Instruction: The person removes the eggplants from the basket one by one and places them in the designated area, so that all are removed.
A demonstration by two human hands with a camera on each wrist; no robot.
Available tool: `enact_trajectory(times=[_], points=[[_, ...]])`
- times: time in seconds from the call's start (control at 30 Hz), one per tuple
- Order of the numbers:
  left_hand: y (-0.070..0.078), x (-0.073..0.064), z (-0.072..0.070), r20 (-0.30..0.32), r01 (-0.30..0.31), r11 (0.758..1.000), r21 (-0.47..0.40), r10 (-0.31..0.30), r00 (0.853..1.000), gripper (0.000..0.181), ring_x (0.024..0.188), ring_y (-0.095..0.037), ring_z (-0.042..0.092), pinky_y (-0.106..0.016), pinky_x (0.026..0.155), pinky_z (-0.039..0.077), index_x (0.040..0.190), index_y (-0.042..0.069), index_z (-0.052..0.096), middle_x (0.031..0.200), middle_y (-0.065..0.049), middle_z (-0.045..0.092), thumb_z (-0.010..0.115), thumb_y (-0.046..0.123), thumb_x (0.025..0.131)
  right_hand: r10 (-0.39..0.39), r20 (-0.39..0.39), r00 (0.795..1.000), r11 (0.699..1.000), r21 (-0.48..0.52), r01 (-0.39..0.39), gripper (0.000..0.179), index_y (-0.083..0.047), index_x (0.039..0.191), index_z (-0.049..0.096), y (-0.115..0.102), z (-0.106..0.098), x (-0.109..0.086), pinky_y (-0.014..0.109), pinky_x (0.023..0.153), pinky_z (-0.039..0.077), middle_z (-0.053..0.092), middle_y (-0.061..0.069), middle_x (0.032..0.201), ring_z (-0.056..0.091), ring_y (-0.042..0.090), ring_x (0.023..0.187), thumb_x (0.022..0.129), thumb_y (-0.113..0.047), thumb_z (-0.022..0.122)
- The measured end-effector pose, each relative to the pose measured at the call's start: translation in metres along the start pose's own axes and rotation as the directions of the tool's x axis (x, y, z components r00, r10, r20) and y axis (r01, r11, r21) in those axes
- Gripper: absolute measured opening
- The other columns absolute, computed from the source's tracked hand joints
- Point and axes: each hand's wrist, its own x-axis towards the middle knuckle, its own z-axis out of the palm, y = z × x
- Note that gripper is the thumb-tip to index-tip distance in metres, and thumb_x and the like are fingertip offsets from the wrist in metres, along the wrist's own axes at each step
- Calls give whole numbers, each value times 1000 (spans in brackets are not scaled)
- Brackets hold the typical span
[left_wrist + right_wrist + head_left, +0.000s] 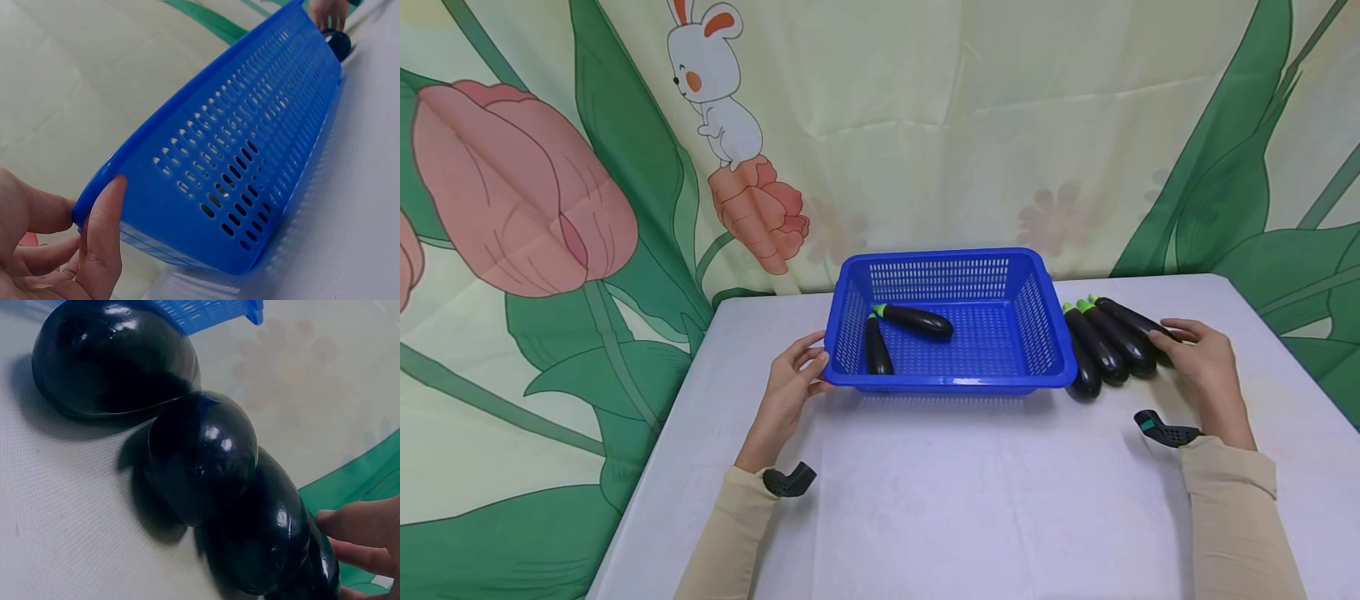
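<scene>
A blue plastic basket (940,382) with slotted walls sits on the table, two dark eggplants (917,322) lying in its left part. My left hand (786,383) grips the basket's front left corner; in the left wrist view the thumb and fingers pinch the rim (150,128). Several more eggplants (1101,346) lie side by side right of the basket, green stem ends pointing away. My right hand (1206,362) holds the outermost eggplant (1131,315) of that row near its rounded end. In the right wrist view, the fingers (359,522) are against its side, partly cut off by the frame.
A white cloth covers the table (925,500). Behind it hangs a curtain (925,125) printed with tulips, leaves and a rabbit, close to the basket's far side. Each wrist wears a small black camera mount (1165,429).
</scene>
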Motion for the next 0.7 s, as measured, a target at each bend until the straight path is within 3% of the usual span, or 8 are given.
enact_trajectory(times=[0.1,0.27,0.43,0.53,0.7], points=[[0,0,0,2,-4,1000,3,4,1000,43,83,-14,69,-24,69,64,149,15,56,124,-13,61,59,11,106,-9,-10,1000,1000,-10,9,68,2,155,42,-1,0,1,15,79,36,43,31,155,42,42,130,104,-40,56],[0,0,-1,6,-9,1000,5,9,1000,44,83,-14,69,-24,69,63,150,15,55,125,-13,61,59,11,106,-7,-14,1000,1000,-24,6,70,2,156,41,-1,-1,2,25,88,36,42,32,157,38,45,140,104,-42,54],[0,0,-1,6,-4,1000,1,4,1000,43,84,-14,69,-24,69,63,149,16,55,125,-13,61,60,11,106,-9,-31,999,998,-60,7,70,1,156,42,-2,-2,2,25,82,35,43,31,157,44,41,127,104,-43,55],[0,0,0,8,-4,1000,-3,4,1000,43,83,-14,69,-24,69,63,149,16,56,125,-13,61,60,11,106,-16,-39,999,997,-71,13,68,2,155,42,-4,-2,1,27,81,36,43,32,157,45,43,129,104,-42,54],[0,0,0,7,-5,1000,-4,5,1000,43,83,-14,68,-24,69,63,149,15,55,125,-13,61,60,11,106,-38,-48,998,997,-64,35,67,2,156,41,-11,-4,-3,52,100,42,42,33,158,36,51,145,105,-40,52]])
